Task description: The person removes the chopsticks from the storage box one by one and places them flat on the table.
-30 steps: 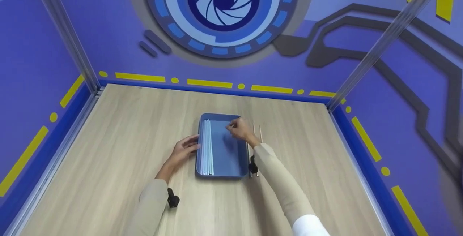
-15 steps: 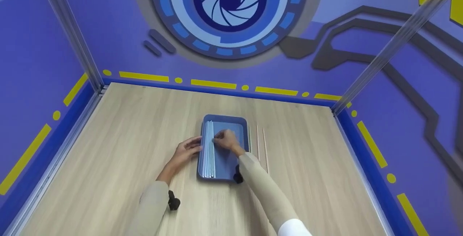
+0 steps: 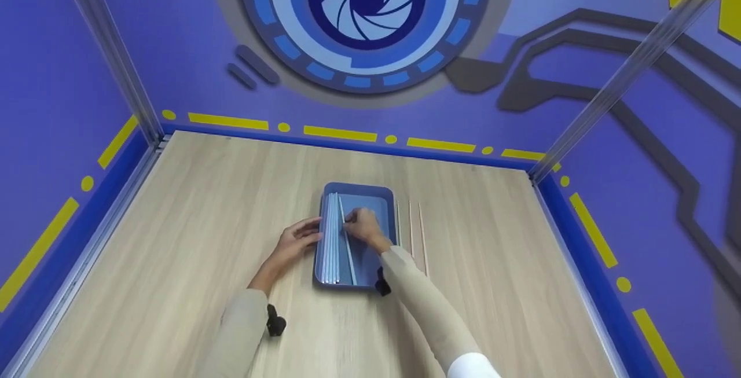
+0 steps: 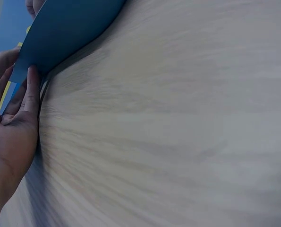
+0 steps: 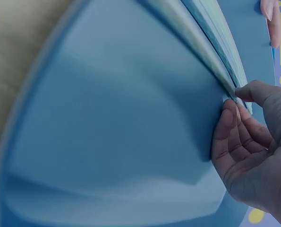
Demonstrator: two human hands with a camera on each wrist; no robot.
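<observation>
A shallow blue tray (image 3: 371, 199) lies lengthwise before me. Along its left side runs a row of long thin pale sticks (image 3: 330, 250). My right hand (image 3: 363, 226) is over the tray, and its thumb and fingers pinch one pale stick (image 3: 349, 256). That stick slants away from the row, its near end further right. In the right wrist view, the pinched stick (image 5: 192, 40) passes between thumb and fingertips. My left hand (image 3: 292, 245) touches the tray's left wall with extended fingers; the left wrist view shows a straight finger (image 4: 32, 90) against the outer wall.
Right of the tray, a few thin brownish sticks (image 3: 411, 227) lie on the wooden table (image 3: 243, 193), partly hidden by my right forearm. Blue printed walls (image 3: 324, 100) with metal posts (image 3: 608, 88) enclose the table at the back and sides.
My right hand has moved left from the tray's right part to the row of sticks. One stick now stands apart at a slant in its pinch. The left hand stays at the wall.
</observation>
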